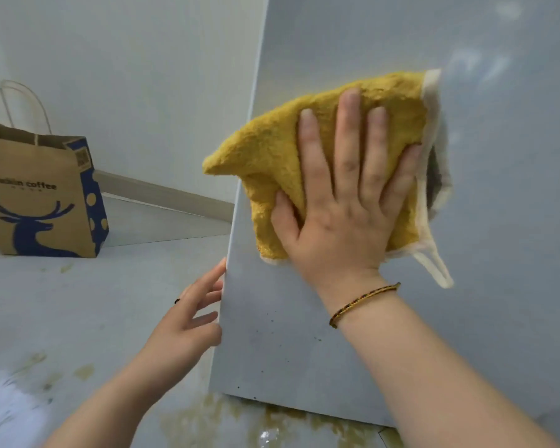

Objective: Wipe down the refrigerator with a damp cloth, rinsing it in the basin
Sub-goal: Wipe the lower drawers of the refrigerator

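Two hands are showing against the refrigerator, whose pale grey panel is filling the right of the view and running off the top and right edges, so its full shape is not showing. The right hand is lying flat on the yellow cloth, fingers straight and spread, pressing it against the refrigerator's panel near its left edge. One corner of the cloth is poking out past that edge. The palm is covering the cloth's middle, while a white border and a loop are trailing from its far side, blurred. A thin braided bracelet is sitting on the right wrist. The left hand is reaching to the refrigerator's left edge lower down, fingers loose and holding nothing, tips touching the edge; whether any are curling behind it is hard to tell. Left of the refrigerator, well apart, a brown paper bag is standing on the floor, cut off by the frame. Yellowish stains are spreading at the refrigerator's foot.
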Action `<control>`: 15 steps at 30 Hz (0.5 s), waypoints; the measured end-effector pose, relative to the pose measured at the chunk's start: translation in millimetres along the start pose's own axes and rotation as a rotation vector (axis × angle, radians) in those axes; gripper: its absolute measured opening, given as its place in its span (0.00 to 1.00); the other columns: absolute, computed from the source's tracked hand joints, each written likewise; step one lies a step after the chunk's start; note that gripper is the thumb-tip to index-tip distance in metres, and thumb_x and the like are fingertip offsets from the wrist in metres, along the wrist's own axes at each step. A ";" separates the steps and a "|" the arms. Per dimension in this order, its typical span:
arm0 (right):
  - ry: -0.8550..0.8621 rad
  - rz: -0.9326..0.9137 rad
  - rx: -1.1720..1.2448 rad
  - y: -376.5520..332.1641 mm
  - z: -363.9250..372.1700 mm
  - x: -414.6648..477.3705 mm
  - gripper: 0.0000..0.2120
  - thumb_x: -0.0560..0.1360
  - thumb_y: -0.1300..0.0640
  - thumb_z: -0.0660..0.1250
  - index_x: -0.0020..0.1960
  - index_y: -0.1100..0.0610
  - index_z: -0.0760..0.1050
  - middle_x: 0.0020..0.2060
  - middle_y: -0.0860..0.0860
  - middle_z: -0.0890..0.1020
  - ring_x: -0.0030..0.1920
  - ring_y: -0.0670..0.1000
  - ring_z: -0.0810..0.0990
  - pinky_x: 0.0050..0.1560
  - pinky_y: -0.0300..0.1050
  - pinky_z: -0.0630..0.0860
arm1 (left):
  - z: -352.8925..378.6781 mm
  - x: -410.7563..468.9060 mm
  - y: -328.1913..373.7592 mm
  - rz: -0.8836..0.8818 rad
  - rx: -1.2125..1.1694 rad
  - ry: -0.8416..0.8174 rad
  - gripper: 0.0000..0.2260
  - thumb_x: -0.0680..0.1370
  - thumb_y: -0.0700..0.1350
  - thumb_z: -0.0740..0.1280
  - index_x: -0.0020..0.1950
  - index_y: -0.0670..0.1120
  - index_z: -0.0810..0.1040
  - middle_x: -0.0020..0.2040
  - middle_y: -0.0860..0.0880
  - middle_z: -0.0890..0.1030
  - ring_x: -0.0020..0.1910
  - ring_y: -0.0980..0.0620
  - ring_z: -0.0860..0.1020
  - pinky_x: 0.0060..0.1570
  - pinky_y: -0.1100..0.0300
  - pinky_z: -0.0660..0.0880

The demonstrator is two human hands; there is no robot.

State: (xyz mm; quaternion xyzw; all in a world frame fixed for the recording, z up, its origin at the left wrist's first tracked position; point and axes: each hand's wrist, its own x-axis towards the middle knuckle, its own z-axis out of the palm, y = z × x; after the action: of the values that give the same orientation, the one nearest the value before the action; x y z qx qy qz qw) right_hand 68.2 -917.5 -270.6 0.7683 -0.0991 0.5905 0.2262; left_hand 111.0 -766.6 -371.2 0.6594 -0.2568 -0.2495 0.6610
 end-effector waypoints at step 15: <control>-0.159 -0.168 -0.015 18.9 1.8 -122.9 0.25 0.77 0.41 0.52 0.71 0.49 0.56 0.75 0.48 0.44 0.75 0.49 0.43 0.73 0.55 0.39 | -18.9 9.3 -17.4 -0.039 -0.038 -0.127 0.30 0.61 0.39 0.56 0.49 0.74 0.74 0.52 0.68 0.78 0.56 0.70 0.73 0.56 0.63 0.66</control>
State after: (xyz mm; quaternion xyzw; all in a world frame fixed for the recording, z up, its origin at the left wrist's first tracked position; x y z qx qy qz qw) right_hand 27.1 -949.1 -383.6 0.8165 -0.0563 0.5061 0.2722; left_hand 130.7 -758.8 -388.5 0.6345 -0.2808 -0.3085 0.6506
